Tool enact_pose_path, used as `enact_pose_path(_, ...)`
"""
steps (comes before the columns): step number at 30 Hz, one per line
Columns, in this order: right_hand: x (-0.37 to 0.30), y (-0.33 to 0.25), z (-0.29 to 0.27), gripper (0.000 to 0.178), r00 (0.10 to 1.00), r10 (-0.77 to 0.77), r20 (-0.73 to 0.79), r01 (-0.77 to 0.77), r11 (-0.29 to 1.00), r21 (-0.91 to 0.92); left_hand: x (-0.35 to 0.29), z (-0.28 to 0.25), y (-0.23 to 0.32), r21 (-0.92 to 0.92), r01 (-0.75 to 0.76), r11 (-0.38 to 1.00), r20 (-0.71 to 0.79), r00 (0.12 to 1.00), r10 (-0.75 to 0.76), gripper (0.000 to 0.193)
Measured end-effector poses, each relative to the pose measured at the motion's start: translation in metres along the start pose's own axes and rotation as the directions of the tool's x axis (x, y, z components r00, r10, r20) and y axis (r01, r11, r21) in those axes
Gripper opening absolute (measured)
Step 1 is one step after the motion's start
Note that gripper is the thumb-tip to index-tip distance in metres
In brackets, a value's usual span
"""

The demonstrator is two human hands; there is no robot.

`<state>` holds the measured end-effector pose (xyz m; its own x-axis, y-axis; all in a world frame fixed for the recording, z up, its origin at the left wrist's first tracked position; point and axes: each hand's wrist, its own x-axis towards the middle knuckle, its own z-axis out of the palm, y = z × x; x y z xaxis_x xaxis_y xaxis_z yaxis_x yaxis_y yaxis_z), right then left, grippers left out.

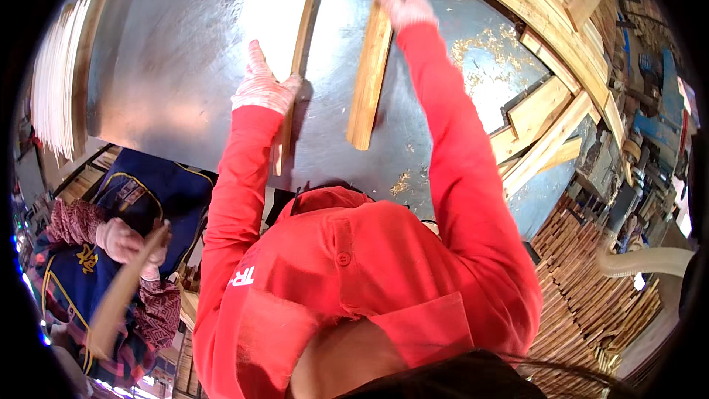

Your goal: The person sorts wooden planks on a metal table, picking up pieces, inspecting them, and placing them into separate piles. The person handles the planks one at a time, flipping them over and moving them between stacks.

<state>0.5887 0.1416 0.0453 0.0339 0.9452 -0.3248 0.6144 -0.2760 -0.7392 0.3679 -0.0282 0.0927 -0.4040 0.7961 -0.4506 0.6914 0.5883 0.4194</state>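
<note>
My left hand [264, 87], in a pale mottled glove, is at a narrow wooden strip [300, 38] standing on its edge. Its thumb side meets the strip, while the fingers stretch out over the metal table to the left. My right hand [408, 9], gloved too and slightly blurred, reaches farther forward. Its thumb side lies over the right part of a wider wooden plank [371, 66], with the fingers apart; firm contact cannot be made out. Both pieces run lengthwise away from me, side by side with a gap. Their far ends are cut off by the view.
The grey metal table [177, 52] carries a stack of thin boards [66, 74] at left and loose boards [543, 107] at right, beside wood shavings [484, 48]. Another person's gloved hands [129, 240] hold a wooden piece [125, 295] at lower left. Stacked wood [583, 281] and a hose [642, 262] are lower right.
</note>
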Motion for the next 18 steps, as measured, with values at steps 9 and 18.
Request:
enact_pose_path(9,-0.123,-0.003,0.064,0.084,0.966,0.119,0.23,-0.049,0.956,-0.288,0.011,-0.007,-0.054,-0.08,-0.195,0.977,-0.122,0.975,0.185,0.096)
enact_pose_path(18,-0.106,-0.085,0.156,0.09,0.897,0.083,0.435,0.001,0.982,-0.189,-0.02,-0.121,-0.129,-0.689,-0.112,0.716,-0.045,0.993,0.112,0.067)
